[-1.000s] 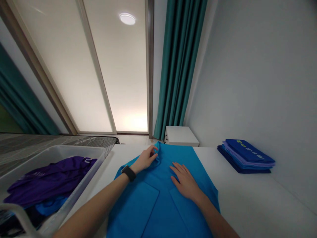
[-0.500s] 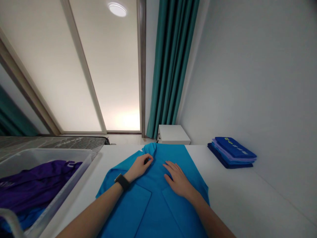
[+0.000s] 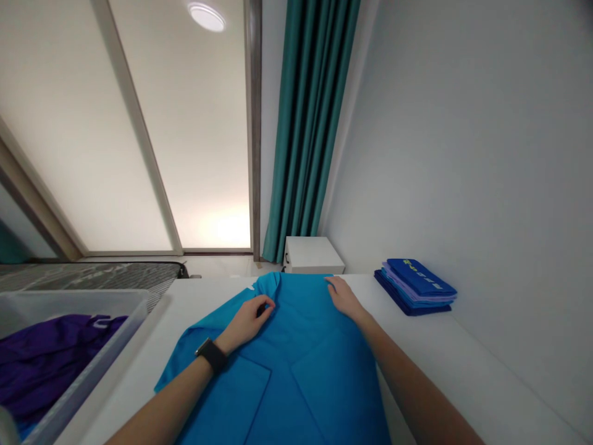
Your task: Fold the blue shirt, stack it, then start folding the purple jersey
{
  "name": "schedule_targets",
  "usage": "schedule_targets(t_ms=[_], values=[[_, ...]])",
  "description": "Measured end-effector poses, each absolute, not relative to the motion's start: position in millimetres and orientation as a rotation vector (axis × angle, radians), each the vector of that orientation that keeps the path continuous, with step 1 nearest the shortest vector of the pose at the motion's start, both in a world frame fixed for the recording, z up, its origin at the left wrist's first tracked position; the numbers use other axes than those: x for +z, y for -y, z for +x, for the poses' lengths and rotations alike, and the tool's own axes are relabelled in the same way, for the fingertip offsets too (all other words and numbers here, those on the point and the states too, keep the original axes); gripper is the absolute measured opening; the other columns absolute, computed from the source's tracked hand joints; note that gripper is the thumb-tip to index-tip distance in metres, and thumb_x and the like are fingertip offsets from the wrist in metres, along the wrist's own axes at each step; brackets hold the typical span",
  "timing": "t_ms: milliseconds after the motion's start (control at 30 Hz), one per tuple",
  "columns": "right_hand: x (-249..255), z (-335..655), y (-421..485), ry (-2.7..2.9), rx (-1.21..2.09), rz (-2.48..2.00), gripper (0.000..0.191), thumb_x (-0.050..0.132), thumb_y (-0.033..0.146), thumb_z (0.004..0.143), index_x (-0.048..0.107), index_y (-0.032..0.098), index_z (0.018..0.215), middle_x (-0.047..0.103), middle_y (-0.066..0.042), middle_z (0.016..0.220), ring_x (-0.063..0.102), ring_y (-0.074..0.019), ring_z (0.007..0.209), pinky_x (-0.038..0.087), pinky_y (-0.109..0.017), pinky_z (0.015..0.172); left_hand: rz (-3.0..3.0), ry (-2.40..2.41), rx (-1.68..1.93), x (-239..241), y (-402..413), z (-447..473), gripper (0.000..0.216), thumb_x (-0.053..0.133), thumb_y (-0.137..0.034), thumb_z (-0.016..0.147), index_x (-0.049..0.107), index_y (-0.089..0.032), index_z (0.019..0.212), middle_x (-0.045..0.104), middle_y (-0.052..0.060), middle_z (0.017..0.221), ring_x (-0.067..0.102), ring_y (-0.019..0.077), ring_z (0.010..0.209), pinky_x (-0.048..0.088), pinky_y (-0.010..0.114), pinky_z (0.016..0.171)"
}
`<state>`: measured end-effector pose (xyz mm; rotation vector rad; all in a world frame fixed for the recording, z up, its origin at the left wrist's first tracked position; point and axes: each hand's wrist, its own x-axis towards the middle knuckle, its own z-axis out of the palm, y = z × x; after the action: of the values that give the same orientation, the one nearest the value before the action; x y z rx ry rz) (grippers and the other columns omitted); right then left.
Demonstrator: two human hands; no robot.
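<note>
A bright blue garment [image 3: 303,346] with two large slanted front panels, apparently pockets, lies spread over the white table, with one side folded inward. My left hand [image 3: 250,318], a black watch on its wrist, is closed in a pinch at a gathered fold near the garment's far left part. A small dark spot shows between those fingers, too small to make out. At the garment's far right corner, my right hand [image 3: 343,298] has its fingers bent over the cloth edge; its thumb is mostly hidden.
A stack of folded blue and lilac cloths [image 3: 414,287] lies on the table's [image 3: 440,371] right side by the wall. To the left stands a translucent bin [image 3: 134,303] with purple and blue clothing [image 3: 55,352]. Beyond the far table edge is a small white cabinet [image 3: 312,253].
My right hand has moved from lying flat on the middle of the garment to its far right corner, where the fingers have bent. My left hand stays at the fold. The view has shifted slightly right.
</note>
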<state>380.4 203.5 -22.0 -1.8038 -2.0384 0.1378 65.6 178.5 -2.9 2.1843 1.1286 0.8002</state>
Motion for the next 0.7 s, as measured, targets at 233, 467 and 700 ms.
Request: schedule_targets(t_ms=[233, 467, 700], values=[[-33, 413, -240, 1.926, 0.09, -1.979, 0.043, 0.036, 0.014, 0.093, 0.056, 0.015, 0.131, 0.059, -0.012, 0.132, 0.051, -0.0206, 0.123, 0.034, -0.035, 0.106, 2.16, -1.132, 0.796, -1, -177, 65, 0.023, 0.047, -0.035, 0.09, 0.064, -0.02, 0.092, 0.069, 0.005, 0.09, 0.06, 0.0196, 0.078, 0.045, 0.03, 0.075], [-43, 408, -256, 1.944, 0.12, -1.981, 0.039, 0.039, 0.013, 0.093, 0.065, 0.02, 0.121, 0.064, -0.008, 0.124, 0.055, -0.019, 0.117, 0.035, -0.033, 0.104, 2.148, -1.146, 0.778, 1, -176, 66, 0.023, 0.047, -0.035, 0.089, 0.064, -0.02, 0.092, 0.069, 0.005, 0.09, 0.06, 0.0199, 0.078, 0.045, 0.03, 0.074], [-37, 400, -260, 1.907, 0.1, -1.944, 0.035, 0.043, 0.007, 0.088, 0.071, 0.015, 0.107, 0.067, -0.009, 0.113, 0.056, -0.0193, 0.11, 0.038, -0.029, 0.099, 2.145, -1.145, 0.766, 2, -176, 67, 0.024, 0.047, -0.037, 0.09, 0.064, -0.02, 0.093, 0.068, 0.006, 0.092, 0.06, 0.0204, 0.08, 0.045, 0.031, 0.076]])
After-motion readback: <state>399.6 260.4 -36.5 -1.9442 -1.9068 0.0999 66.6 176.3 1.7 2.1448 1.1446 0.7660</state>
